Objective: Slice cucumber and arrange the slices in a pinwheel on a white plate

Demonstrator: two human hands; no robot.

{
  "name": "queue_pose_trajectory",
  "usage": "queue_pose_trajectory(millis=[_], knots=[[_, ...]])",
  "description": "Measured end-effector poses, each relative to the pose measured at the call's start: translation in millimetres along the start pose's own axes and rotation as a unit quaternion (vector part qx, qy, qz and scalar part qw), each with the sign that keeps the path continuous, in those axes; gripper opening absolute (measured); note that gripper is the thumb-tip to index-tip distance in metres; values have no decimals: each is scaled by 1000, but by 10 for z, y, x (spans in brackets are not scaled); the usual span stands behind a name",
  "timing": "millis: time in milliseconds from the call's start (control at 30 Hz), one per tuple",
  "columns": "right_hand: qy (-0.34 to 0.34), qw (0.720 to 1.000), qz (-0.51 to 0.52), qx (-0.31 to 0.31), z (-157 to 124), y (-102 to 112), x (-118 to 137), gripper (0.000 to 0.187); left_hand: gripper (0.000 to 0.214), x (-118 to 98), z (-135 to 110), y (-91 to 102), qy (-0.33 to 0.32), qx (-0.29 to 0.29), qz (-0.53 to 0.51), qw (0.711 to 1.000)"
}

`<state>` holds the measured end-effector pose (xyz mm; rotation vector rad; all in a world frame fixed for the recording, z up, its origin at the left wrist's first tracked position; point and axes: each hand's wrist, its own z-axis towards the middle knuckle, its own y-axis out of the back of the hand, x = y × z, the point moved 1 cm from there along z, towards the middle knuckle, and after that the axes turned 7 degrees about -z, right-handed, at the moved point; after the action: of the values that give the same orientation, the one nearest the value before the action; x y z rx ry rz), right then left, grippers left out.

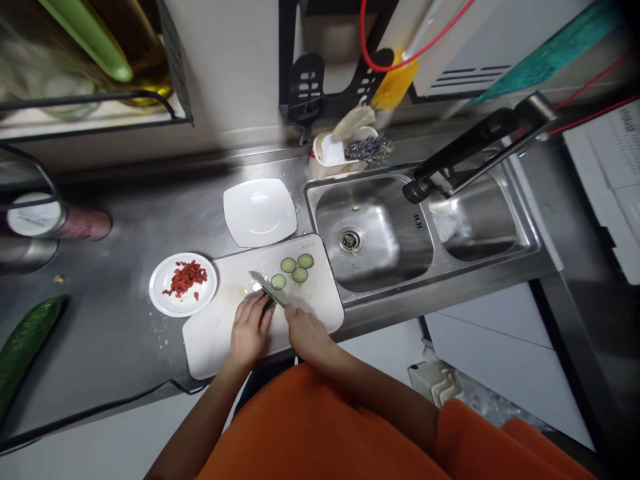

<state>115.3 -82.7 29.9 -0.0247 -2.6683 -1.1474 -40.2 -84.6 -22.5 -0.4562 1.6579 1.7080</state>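
On the white cutting board [215, 340], my right hand [306, 331] is closed around the handle of a kitchen knife [267, 288], whose blade points up and left. My left hand [250, 325] is closed on a piece of cucumber [269, 305], mostly hidden under the fingers, right beside the blade. Several round cucumber slices [299, 275] lie on the board to the right of the blade; the nearest slice [279, 281] is close to the knife's edge.
A plate of chopped red pieces [183, 307] overlaps the board's left end. A white square plate [260, 213] sits behind the board. At right is a steel sink [373, 267] beneath a black faucet [450, 157]. A whole cucumber [31, 337] lies far left.
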Motion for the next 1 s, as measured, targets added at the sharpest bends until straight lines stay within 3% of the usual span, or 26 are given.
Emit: queue_pose_trajectory(millis=[200,400,600,867,1000], knots=[[-6,1000,-7,13,-25,133,-176,34,41,51,-136,93,58,29,18,998],[7,998,-58,9,-123,303,-366,33,45,221,-269,425,128,-23,54,990],[56,993,-102,-30,-178,318,-500,28,43,391,-550,694,249,-72,138,956],[75,986,-136,-68,-160,381,-667,25,49,496,-643,705,375,-112,182,902],[83,980,-152,-94,-126,394,-758,22,60,482,-619,715,389,-113,157,901]])
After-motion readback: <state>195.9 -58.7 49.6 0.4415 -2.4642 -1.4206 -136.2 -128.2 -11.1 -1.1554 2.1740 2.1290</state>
